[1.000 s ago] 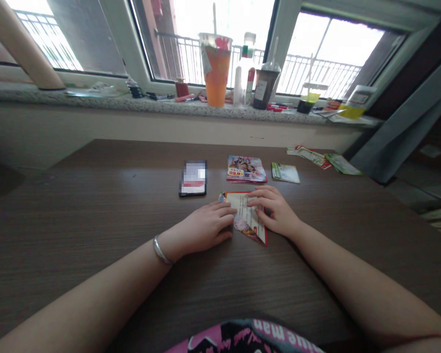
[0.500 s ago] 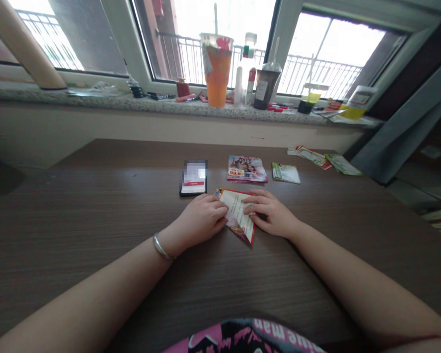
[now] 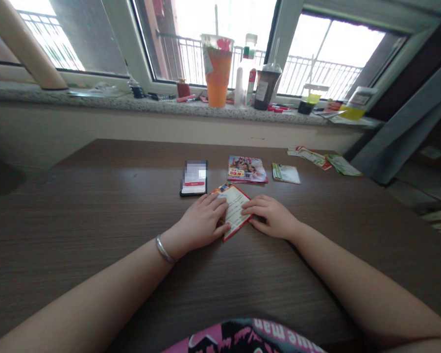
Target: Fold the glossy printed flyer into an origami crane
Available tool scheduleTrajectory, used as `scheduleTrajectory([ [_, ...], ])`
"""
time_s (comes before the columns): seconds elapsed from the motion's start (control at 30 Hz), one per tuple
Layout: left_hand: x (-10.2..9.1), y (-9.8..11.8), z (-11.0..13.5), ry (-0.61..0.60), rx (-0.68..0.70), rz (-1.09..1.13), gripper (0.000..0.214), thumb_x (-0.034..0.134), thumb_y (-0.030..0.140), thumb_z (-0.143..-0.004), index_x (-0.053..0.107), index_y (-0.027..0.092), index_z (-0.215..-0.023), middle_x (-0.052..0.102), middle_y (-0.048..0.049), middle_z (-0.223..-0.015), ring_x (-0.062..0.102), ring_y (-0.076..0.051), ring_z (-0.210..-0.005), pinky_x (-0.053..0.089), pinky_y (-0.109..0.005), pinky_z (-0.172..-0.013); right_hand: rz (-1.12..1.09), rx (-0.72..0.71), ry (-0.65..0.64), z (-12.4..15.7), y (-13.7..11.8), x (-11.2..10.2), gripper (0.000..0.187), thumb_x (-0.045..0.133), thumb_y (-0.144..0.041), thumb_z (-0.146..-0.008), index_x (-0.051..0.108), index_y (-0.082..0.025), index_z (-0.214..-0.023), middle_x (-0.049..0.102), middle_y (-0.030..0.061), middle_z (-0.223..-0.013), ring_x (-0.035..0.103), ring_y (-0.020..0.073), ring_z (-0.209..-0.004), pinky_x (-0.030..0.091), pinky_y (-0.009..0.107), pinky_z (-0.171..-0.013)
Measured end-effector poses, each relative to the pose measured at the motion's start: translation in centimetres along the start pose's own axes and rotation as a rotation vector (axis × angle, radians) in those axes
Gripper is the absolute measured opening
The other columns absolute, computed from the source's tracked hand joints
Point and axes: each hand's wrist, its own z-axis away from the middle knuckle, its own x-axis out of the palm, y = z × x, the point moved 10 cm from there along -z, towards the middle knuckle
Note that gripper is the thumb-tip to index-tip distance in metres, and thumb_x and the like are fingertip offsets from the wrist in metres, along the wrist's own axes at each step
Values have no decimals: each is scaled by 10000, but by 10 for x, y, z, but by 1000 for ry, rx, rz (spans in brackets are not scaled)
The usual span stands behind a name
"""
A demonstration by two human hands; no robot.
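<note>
A folded printed leaflet, cream with text lines and a red border, lies on the table between my hands. My left hand rests over its left side, fingers stretched out and thumb apart near the lower edge. At the leaflet's right corner is my right hand, fingertips on top and thumb close to the edge, gripping that corner. The leaflet's left part is hidden under my left hand. A phone with a lit, blurred screen lies just beyond my left hand. Beyond the leaflet sits a stack of colourful flyers.
Right of the flyers is a small pile of green-white cards. More paper slips lie at the table's far right. The windowsill carries an orange drink cup, a dark cup, bottles and small items.
The leaflet has turned, and its lower point has shifted left. My left hand's fingers have spread out over it. My right fingertips have moved to its right corner.
</note>
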Motion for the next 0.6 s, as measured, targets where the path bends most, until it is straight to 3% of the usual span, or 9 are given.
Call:
scheduleTrajectory([
  [0.2,6,-5,2,-50,-36,3,462,435,441,-950,485,194,-1336,521,-122,-1263,462,-282,-1211,363,-434,-1049,17,-32,41,-1,-6,-5,252,600,-203,-834,659,-226,-1077,677,52,-1148,579,220,-1073,447,412,-973],
  [0.3,3,-3,1,-29,13,-6,401,419,386,-967,510,208,-1315,544,-101,-1222,470,-271,-1187,367,-422,-1052,32,-46,34,-1,-8,-4,264,611,-222,-830,660,-226,-1089,673,55,-1163,572,225,-1097,433,421,-997],
  [0.6,10,-3,-2,18,113,16,380,345,326,-1001,503,188,-1318,524,-85,-1365,438,-248,-1275,328,-421,-1093,79,-92,-3,-1,-13,-1,208,577,-285,-889,678,-223,-1060,697,42,-1125,564,228,-1121,432,420,-994],
])
